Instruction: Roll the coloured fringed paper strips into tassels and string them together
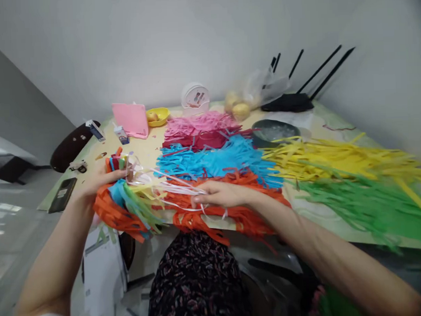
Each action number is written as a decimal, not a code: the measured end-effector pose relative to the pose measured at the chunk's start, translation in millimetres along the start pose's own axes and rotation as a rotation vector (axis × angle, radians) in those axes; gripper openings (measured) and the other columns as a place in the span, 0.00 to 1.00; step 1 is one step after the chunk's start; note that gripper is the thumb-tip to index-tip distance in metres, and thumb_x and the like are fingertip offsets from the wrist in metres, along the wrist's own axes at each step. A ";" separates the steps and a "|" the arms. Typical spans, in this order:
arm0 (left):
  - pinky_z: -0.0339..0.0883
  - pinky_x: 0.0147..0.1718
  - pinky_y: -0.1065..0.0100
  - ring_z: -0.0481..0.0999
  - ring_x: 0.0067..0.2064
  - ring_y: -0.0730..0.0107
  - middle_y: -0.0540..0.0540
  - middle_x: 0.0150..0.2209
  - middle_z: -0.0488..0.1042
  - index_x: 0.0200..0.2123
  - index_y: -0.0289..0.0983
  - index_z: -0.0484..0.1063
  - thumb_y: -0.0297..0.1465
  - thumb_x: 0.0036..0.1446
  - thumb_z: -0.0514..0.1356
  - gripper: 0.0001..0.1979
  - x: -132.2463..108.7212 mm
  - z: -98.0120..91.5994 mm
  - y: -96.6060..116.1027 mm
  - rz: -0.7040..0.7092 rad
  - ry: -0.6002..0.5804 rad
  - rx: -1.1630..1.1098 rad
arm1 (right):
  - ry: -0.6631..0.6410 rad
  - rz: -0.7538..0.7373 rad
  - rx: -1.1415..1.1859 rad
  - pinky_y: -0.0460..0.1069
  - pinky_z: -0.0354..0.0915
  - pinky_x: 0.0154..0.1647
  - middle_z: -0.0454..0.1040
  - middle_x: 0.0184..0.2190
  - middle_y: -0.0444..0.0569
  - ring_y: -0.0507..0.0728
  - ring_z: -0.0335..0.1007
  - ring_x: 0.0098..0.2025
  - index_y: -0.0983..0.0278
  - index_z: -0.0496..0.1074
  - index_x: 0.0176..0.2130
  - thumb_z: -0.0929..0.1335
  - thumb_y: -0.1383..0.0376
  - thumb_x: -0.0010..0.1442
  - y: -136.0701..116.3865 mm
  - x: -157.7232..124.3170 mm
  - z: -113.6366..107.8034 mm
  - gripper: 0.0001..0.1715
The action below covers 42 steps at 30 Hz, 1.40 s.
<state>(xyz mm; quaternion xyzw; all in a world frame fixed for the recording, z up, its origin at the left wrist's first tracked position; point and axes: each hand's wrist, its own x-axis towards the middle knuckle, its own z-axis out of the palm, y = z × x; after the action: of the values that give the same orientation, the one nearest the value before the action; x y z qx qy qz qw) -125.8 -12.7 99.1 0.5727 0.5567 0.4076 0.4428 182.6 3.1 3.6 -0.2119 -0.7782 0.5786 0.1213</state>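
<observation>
My left hand (116, 174) is closed around the gathered top of a multicoloured paper tassel (120, 212), whose orange, blue, green and yellow strips hang over the table edge. White ribbons (179, 186) run from near that hand to my right hand (212, 195), which pinches them between thumb and fingers. Beneath the right hand lies a pile of fringed orange paper (247, 216). Beyond it are fringed blue paper (210, 160), dark red paper (203, 140) and pink paper (200, 124). To the right are yellow fringed paper (335, 160) and green fringed paper (364, 208).
At the back stand a pink tablet case (130, 119), a yellow bowl (164, 116) with fruit, a round white container (195, 97) and a clear plastic bag (263, 87). A dark tray (276, 129) lies right of the blue paper. A phone (62, 195) rests at the left edge.
</observation>
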 end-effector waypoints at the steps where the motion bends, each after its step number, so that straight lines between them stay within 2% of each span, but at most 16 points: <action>1: 0.67 0.27 0.71 0.69 0.26 0.72 0.52 0.22 0.70 0.27 0.35 0.70 0.37 0.39 0.72 0.16 0.1 -3.0 -3.0 -0.035 -0.001 0.021 | 0.026 0.008 -0.047 0.46 0.55 0.30 0.60 0.24 0.40 0.50 0.55 0.27 0.67 0.71 0.33 0.62 0.43 0.62 -4.7 -3.0 -9.2 0.30; 5: 0.68 0.30 0.69 0.72 0.29 0.67 0.49 0.28 0.75 0.31 0.36 0.72 0.41 0.44 0.68 0.15 11.8 -11.1 -14.6 -0.037 -0.024 0.204 | 0.053 0.077 -0.248 0.47 0.57 0.31 0.65 0.26 0.44 0.52 0.58 0.28 0.65 0.68 0.33 0.58 0.46 0.66 -28.3 -9.9 -30.3 0.28; 8: 0.69 0.35 0.64 0.74 0.32 0.62 0.45 0.31 0.76 0.32 0.36 0.72 0.39 0.51 0.62 0.12 29.3 -1.8 -19.4 0.088 -0.007 0.588 | 0.095 0.119 -0.543 0.47 0.55 0.30 0.67 0.25 0.46 0.53 0.60 0.26 0.63 0.66 0.30 0.57 0.55 0.69 -58.4 -7.3 -25.2 0.21; 12: 0.68 0.42 0.60 0.76 0.39 0.55 0.40 0.34 0.76 0.36 0.36 0.70 0.30 0.54 0.57 0.06 45.8 42.8 -21.8 0.247 -0.005 1.042 | 0.154 0.075 -1.007 0.48 0.47 0.26 0.68 0.22 0.46 0.53 0.57 0.22 0.64 0.69 0.35 0.61 0.67 0.65 -109.6 16.2 -15.8 0.10; 14: 0.68 0.45 0.59 0.76 0.41 0.54 0.38 0.35 0.76 0.36 0.36 0.70 0.26 0.53 0.56 0.06 44.6 69.3 -22.7 0.335 -0.126 1.061 | 0.194 -0.036 -1.070 0.48 0.47 0.28 0.71 0.24 0.48 0.53 0.59 0.24 0.65 0.70 0.37 0.61 0.68 0.64 -122.8 37.6 -26.6 0.10; 16: 0.67 0.47 0.59 0.76 0.42 0.55 0.38 0.36 0.76 0.34 0.36 0.71 0.25 0.53 0.56 0.06 37.3 87.1 -23.4 0.451 -0.289 0.954 | 0.292 -0.123 -1.012 0.48 0.50 0.30 0.72 0.27 0.49 0.54 0.62 0.28 0.66 0.71 0.36 0.60 0.65 0.66 -116.9 59.5 -47.2 0.13; 18: 0.67 0.48 0.60 0.75 0.42 0.57 0.40 0.38 0.76 0.35 0.36 0.71 0.26 0.53 0.56 0.06 28.0 90.0 -23.7 0.526 -0.364 0.761 | 0.419 -0.126 -0.911 0.47 0.53 0.32 0.71 0.27 0.49 0.53 0.62 0.29 0.66 0.69 0.33 0.58 0.64 0.66 -92.8 74.7 -66.1 0.15; 20: 0.68 0.47 0.61 0.75 0.41 0.59 0.42 0.38 0.75 0.38 0.36 0.72 0.29 0.54 0.57 0.08 22.0 79.0 -25.1 0.503 -0.288 0.533 | 0.460 -0.066 -0.809 0.46 0.55 0.30 0.68 0.25 0.46 0.53 0.62 0.28 0.65 0.66 0.30 0.57 0.63 0.67 -60.8 79.2 -70.3 0.18; 23: 0.68 0.45 0.64 0.74 0.43 0.59 0.45 0.38 0.75 0.41 0.36 0.71 0.33 0.55 0.58 0.11 24.4 54.7 -33.0 0.367 -0.106 0.270 | 0.383 0.028 -0.843 0.45 0.54 0.27 0.69 0.23 0.45 0.52 0.63 0.25 0.64 0.68 0.31 0.55 0.63 0.69 -29.2 69.8 -43.6 0.20; 27: 0.68 0.42 0.62 0.74 0.40 0.59 0.45 0.36 0.75 0.37 0.37 0.68 0.32 0.54 0.57 0.07 37.5 49.7 -50.6 0.250 0.001 0.383 | 0.162 0.063 -1.165 0.48 0.47 0.24 0.77 0.28 0.53 0.56 0.68 0.26 0.66 0.71 0.43 0.59 0.67 0.66 -49.8 57.3 2.1 0.14; 30: 0.67 0.41 0.60 0.73 0.37 0.58 0.44 0.34 0.74 0.35 0.39 0.66 0.28 0.53 0.57 0.05 38.9 64.0 -57.1 0.273 -0.100 0.595 | 0.075 0.001 -1.244 0.49 0.47 0.25 0.78 0.32 0.58 0.58 0.71 0.30 0.68 0.72 0.43 0.59 0.72 0.64 -79.9 65.6 1.1 0.14; 33: 0.66 0.44 0.61 0.74 0.40 0.57 0.42 0.36 0.76 0.32 0.38 0.66 0.26 0.50 0.58 0.04 30.7 69.3 -55.4 0.346 -0.306 0.535 | 0.151 -0.069 -0.963 0.47 0.52 0.27 0.76 0.29 0.52 0.55 0.68 0.28 0.66 0.71 0.38 0.61 0.67 0.64 -81.2 81.1 -22.6 0.09; 35: 0.67 0.44 0.62 0.74 0.41 0.59 0.43 0.38 0.76 0.34 0.38 0.69 0.28 0.51 0.60 0.05 24.3 65.4 -54.7 0.332 -0.336 0.329 | 0.298 -0.133 -0.613 0.46 0.56 0.28 0.73 0.28 0.47 0.53 0.66 0.27 0.64 0.68 0.37 0.62 0.60 0.66 -65.6 90.8 -32.3 0.10; 38: 0.67 0.42 0.67 0.75 0.40 0.62 0.46 0.38 0.77 0.39 0.37 0.71 0.36 0.50 0.65 0.14 20.1 60.1 -61.5 0.203 -0.179 -0.141 | 0.501 -0.215 -0.201 0.46 0.61 0.30 0.73 0.31 0.46 0.53 0.67 0.30 0.63 0.67 0.39 0.63 0.54 0.66 -36.5 105.3 -20.6 0.14; 40: 0.68 0.40 0.68 0.76 0.39 0.64 0.47 0.36 0.77 0.40 0.36 0.72 0.39 0.47 0.68 0.20 22.4 61.1 -71.3 0.095 -0.009 -0.442 | 0.623 -0.205 -0.133 0.49 0.64 0.35 0.74 0.34 0.48 0.55 0.70 0.33 0.62 0.68 0.39 0.62 0.55 0.67 -22.2 115.4 0.0 0.14; 42: 0.69 0.39 0.67 0.76 0.37 0.65 0.47 0.36 0.77 0.42 0.36 0.73 0.41 0.46 0.69 0.22 27.9 63.4 -83.0 -0.008 0.132 -0.642 | 0.638 -0.165 -0.170 0.52 0.67 0.41 0.76 0.39 0.51 0.57 0.72 0.40 0.63 0.69 0.44 0.60 0.56 0.69 -12.8 125.2 21.7 0.15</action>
<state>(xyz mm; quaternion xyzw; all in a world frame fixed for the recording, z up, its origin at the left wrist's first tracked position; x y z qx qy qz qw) -86.6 10.8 1.1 0.3739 0.4296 0.5969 0.5651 60.5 40.4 2.1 -0.3279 -0.7610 0.4045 0.3869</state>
